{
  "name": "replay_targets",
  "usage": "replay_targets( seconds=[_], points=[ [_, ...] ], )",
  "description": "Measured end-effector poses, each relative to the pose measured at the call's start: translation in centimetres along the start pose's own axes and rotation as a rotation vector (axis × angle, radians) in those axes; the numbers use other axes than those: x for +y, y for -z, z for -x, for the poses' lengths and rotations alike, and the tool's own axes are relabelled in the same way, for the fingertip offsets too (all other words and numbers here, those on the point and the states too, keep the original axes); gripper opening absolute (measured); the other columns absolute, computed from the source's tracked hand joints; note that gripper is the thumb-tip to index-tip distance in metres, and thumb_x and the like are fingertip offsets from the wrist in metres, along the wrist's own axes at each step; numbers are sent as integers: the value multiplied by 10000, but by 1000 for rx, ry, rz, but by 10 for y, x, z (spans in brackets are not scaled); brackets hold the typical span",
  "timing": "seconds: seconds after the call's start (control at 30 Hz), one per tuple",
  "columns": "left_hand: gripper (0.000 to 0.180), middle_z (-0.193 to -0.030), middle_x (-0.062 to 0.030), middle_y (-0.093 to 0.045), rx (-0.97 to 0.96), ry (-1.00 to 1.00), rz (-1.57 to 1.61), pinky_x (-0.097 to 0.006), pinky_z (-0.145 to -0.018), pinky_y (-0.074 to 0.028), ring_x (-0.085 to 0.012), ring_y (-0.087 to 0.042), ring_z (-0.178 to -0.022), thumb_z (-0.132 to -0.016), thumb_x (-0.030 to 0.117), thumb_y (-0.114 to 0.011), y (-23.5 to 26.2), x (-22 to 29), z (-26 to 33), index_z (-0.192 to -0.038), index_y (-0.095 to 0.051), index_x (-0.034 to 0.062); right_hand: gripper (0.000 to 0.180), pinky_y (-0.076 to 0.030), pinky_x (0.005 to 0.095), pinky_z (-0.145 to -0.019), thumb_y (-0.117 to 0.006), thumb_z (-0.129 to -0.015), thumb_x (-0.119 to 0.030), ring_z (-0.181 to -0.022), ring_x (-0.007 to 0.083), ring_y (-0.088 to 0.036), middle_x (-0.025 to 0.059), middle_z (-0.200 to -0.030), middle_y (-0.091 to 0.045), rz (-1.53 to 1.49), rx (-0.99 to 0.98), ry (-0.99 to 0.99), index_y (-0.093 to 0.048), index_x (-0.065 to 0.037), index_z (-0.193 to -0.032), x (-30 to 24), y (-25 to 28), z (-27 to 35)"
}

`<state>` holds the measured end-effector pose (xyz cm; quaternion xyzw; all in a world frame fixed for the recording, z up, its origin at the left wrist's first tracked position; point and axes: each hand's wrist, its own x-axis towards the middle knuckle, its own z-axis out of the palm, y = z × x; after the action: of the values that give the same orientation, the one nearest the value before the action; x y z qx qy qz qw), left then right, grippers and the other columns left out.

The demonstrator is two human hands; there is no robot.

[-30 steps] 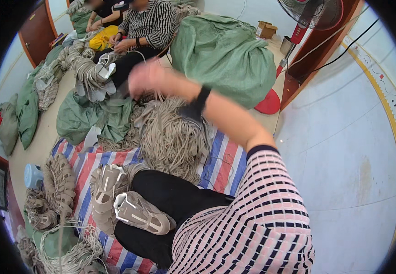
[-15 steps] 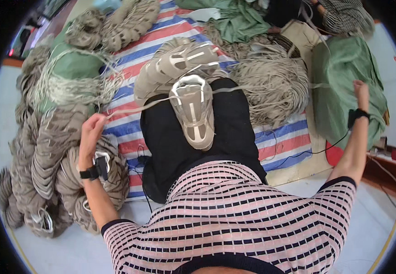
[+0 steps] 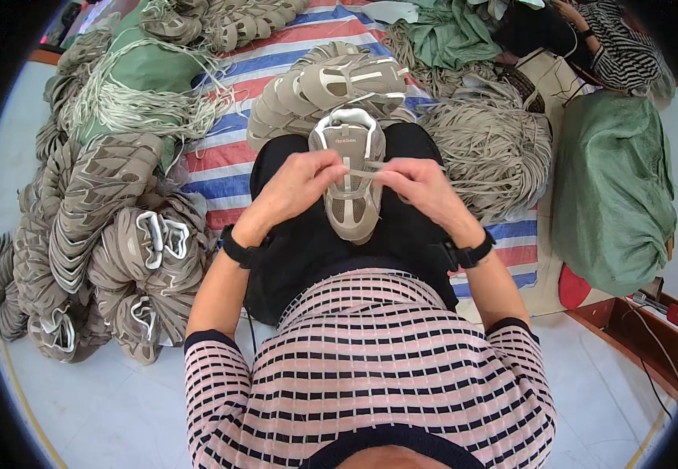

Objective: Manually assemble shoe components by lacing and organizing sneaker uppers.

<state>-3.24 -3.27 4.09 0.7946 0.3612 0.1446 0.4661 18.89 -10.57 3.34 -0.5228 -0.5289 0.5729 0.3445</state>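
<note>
Centrally, a beige shoe upper lies on the person's lap, long axis running 12 to 6 o'clock, collar end with a white rim at 12, toe end at 6 toward the body. Left hand sits at its 9 o'clock side, right hand at 3 o'clock; both pinch a pale lace stretched crosswise over the upper. Both hands equally near, fingers closed on the lace; exact pinch points probably thumb and forefinger, view too small to confirm.

A small dark printed mark sits on the tongue near the collar. Stack of uppers at 12 o'clock on a red-white-blue striped tarp. Lace bundle at 2 o'clock. Green sack at 3 o'clock. Bundled uppers at 9 o'clock. Another person's striped sleeve at 1 o'clock.
</note>
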Motion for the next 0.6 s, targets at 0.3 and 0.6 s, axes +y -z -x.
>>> replay_targets(
  seconds=[0.3, 0.6],
  points=[
    [185, -634, -91, -558, -97, 98, 218, -294, -566, -427, -142, -520, -589, -869, 176, -552, -50, -21, 23, -812, -596, 6, 265, -483, 333, -701, -619, -823, -187, -815, 281, -620, 128, -932, -613, 593, 136, 289, -587, -32, -1036, 23, -21, 23],
    [211, -604, 20, -507, -113, 239, 248, -216, -486, -358, -50, -434, -544, -907, 185, -520, -65, -35, 33, -786, -584, 24, 124, -444, 200, -651, -595, -854, -100, -720, 50, -538, 5, -786, -613, -118, -29, -63, -620, -2, -926, 59, -47, 5]
  ],
)
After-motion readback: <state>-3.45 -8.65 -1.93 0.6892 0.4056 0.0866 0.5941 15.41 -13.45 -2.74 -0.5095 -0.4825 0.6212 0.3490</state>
